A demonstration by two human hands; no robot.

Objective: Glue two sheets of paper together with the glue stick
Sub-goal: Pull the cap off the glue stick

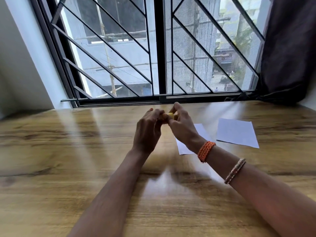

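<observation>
A small yellow glue stick [168, 116] is held between both hands above the wooden table [68, 151]. My left hand [148, 129] grips its left end and my right hand [181, 124] pinches its right end; most of the stick is hidden by the fingers. Two white sheets of paper lie flat on the table to the right. One sheet [237, 132] is fully visible. The other sheet [183, 148] is partly covered by my right wrist.
A barred window [157, 48] runs along the table's far edge. A dark curtain [290, 57] hangs at the far right corner. An orange braided band [206, 150] and a metal bangle [235, 171] sit on my right forearm.
</observation>
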